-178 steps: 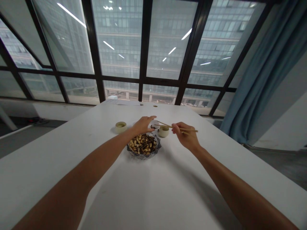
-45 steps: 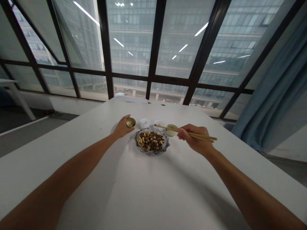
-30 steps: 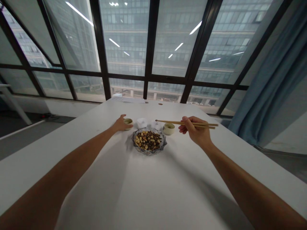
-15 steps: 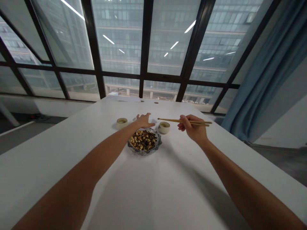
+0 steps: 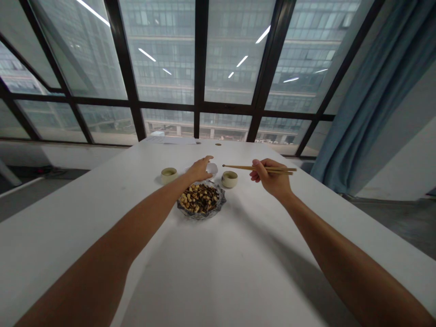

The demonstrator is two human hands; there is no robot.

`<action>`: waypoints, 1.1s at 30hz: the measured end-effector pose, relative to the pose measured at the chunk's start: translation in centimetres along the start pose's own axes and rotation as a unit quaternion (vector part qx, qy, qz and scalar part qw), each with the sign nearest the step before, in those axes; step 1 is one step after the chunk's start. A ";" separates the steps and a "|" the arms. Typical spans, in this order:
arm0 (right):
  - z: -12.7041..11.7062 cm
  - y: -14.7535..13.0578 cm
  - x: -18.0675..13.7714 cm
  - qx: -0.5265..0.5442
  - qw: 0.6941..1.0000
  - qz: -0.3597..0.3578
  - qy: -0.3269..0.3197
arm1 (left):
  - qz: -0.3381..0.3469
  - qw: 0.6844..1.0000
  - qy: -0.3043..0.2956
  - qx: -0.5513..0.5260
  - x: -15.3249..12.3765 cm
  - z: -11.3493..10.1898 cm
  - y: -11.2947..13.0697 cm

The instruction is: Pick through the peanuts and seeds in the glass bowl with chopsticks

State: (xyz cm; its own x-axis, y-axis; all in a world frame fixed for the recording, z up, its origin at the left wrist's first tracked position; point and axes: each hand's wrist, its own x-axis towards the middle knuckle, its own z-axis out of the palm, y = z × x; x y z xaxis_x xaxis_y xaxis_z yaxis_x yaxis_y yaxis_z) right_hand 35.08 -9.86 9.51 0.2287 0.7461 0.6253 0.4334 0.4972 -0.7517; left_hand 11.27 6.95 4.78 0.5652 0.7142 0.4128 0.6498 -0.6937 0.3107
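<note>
"Left to right, what step do you read on the feed?"

"Far left, a pale cup (image 5: 169, 175) stands on the worktop (image 5: 190, 272), apart from both hands. Then the left hand (image 5: 198, 170) at a small white bowl (image 5: 211, 169): I'd call it a positioning step, bowl on one side, chopsticks (image 5: 240, 167) poised on the other. The next move calls for a light, steady touch on that bowl."

"Is the left hand gripping it?"

"It's part-open, thumb and fingers about the bowl's left side. I can't tell how firm the contact is. Nearer me is the glass bowl (image 5: 200, 216) of nuts and dark seeds (image 5: 199, 198), its far-left edge behind the left wrist."

"And further right?"

"A second cup (image 5: 229, 179), just beside the white bowl. Then the right hand (image 5: 269, 175), closed around the chopsticks, tips pointing left; whether they pinch anything is too small to tell."
</note>
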 end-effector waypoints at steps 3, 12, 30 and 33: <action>0.0 -0.2 0.0 -0.002 1.000 -0.002 0.004 | -0.056 0.998 -0.033 0.003 0.3 0.2 -0.8; 0.0 0.0 0.0 0.008 1.000 -0.010 0.003 | -0.100 0.981 -0.101 0.135 -0.2 -2.8 -5.9; 7.0 1.0 -3.4 -0.087 0.987 -0.124 -0.059 | 0.083 0.989 -0.011 0.119 -3.8 -4.7 -4.0; 8.9 1.1 -1.9 -0.125 0.971 -0.169 -0.115 | 0.076 0.990 -0.014 0.122 -3.7 -4.8 -3.5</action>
State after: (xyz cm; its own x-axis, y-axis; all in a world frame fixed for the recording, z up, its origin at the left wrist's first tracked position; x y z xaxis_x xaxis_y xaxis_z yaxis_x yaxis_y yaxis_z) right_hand 27.38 -6.83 5.65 -0.1517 0.6529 0.7421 0.6550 0.6287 -0.4192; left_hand 4.46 6.26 6.24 0.6779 0.6079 0.4136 0.6573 -0.7530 0.0294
